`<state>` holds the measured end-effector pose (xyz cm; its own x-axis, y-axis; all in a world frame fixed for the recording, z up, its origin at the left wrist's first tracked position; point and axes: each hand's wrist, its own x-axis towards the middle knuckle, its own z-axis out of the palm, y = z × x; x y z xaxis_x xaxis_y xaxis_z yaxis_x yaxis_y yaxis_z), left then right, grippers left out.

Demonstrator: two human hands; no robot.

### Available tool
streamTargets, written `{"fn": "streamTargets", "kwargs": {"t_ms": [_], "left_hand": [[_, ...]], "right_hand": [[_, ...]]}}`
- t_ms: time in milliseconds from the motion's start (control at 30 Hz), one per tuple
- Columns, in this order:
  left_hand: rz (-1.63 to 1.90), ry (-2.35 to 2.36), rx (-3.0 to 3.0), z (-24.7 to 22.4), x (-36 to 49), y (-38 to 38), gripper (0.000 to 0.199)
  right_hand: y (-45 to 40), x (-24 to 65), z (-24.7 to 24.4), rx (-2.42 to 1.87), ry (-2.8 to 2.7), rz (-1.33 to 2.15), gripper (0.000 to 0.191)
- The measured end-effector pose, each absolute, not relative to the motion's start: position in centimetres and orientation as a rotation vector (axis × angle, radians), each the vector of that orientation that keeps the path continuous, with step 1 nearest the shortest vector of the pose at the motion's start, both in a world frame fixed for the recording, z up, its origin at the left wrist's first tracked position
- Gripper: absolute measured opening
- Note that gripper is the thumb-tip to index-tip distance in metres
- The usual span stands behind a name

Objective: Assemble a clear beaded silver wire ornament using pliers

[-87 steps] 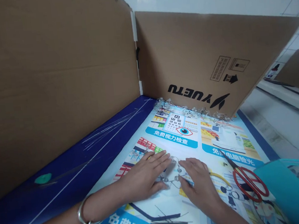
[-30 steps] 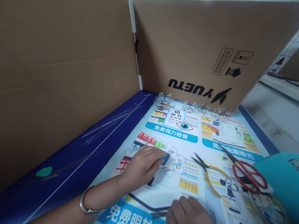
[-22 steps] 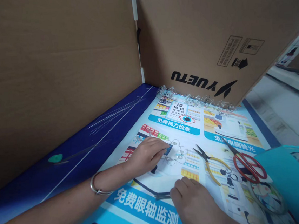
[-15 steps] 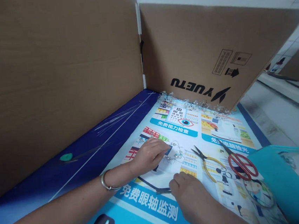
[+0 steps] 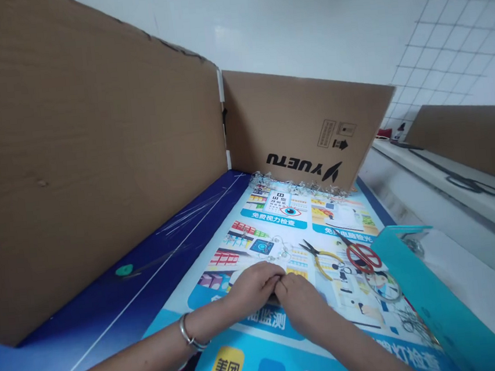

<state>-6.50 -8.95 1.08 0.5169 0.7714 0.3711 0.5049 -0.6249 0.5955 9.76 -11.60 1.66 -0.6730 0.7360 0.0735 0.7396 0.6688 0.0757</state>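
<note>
My left hand [image 5: 257, 282], with a silver bangle [image 5: 189, 334] on its wrist, is closed with its fingertips pinched together. Against it rests my right hand [image 5: 301, 304], its fingers curled inward so the two hands touch. Whatever lies between the fingertips is hidden. Just beyond them, thin clear wire-like pieces [image 5: 280, 249] are spread on the printed sheet [image 5: 230, 234]. To the right lie yellow-handled pliers [image 5: 324, 258] and red-handled scissors [image 5: 362, 256]. A coil of wire [image 5: 384, 285] is near the scissors.
Tall cardboard panels [image 5: 95, 153] wall off the left and the back [image 5: 294, 122]. Clear tangled pieces [image 5: 300, 189] line the back panel's foot. A teal folder-like object [image 5: 442, 301] lies at right. A small green item [image 5: 124, 270] rests on the blue surface. Black scissors [image 5: 470, 181] lie farther right.
My left hand has come toward me to meet my right hand, and now they touch. The thin clear pieces stay on the sheet. The camera has tilted up, showing more wall.
</note>
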Motion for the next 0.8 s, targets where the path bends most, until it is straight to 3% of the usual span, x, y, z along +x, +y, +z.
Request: {"fn": "streamTargets", "kwargs": {"t_ms": [300, 800], "left_hand": [[0.934, 1.047, 2.301, -0.3, -7.3, -11.5, 0.028], [0.677, 0.901, 2.632, 1.0, -8.0, -11.3, 0.017]], "right_hand": [[-14.2, 9.9, 1.5, -1.255, -2.738, -0.205, 0.021], [-13.4, 11.7, -0.8, -1.209, -2.601, -0.226, 0.012]]}}
